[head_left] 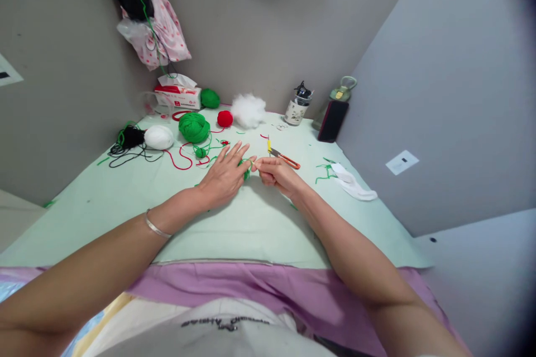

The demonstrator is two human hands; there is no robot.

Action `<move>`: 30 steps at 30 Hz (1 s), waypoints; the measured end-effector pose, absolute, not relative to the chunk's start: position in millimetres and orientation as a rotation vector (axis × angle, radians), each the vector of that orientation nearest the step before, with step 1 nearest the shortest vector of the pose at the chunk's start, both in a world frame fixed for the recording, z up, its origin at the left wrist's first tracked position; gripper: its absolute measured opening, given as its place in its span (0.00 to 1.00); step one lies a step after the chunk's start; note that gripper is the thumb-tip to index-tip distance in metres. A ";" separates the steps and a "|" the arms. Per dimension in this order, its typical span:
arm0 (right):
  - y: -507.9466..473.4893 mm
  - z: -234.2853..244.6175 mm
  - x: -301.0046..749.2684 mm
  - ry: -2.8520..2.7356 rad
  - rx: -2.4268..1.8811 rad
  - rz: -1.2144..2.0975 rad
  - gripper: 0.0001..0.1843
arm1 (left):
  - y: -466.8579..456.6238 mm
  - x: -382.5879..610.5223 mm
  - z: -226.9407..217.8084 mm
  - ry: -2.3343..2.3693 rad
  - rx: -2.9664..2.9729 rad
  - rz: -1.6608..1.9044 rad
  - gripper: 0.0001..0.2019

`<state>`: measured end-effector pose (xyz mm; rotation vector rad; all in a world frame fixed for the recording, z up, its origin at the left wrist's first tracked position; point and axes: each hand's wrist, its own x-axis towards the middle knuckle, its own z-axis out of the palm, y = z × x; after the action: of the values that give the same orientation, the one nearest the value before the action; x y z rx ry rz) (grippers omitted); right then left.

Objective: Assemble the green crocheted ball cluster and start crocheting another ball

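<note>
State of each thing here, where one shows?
Left hand: palm down, fingers spread
Right hand: fingers pinched together
Green yarn piece: between hands, mostly hidden
Large green ball: wound
Red ball: wound
White ball: wound
Black yarn: tangled
Tissue box: open
Phone: screen dark
Bottle: upright, lidded
Stuffing: loose

The head camera looks forward and down at the nearby table (251,234).
</note>
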<state>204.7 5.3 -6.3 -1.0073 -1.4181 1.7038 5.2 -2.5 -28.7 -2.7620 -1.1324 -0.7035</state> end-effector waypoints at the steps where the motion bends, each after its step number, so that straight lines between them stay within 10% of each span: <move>1: 5.3 -6.6 204.4 -1.411 -1.014 1.695 0.09 | -2.1 5.1 -29.2 -1.133 -2.764 -0.707 0.24; 13: -1.0 -4.0 198.1 -1.473 -1.027 1.555 0.11 | -1.1 -2.4 -21.1 -1.126 -2.822 -0.761 0.19; 30: -15.6 -2.5 186.4 -1.873 -1.203 0.885 0.13 | 2.6 -2.9 -9.8 -2.001 -2.984 -1.921 0.06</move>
<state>186.4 -15.6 -2.5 -1.2025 -1.8733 0.8851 -2.9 2.6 -9.8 -2.9838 -2.0010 -1.9210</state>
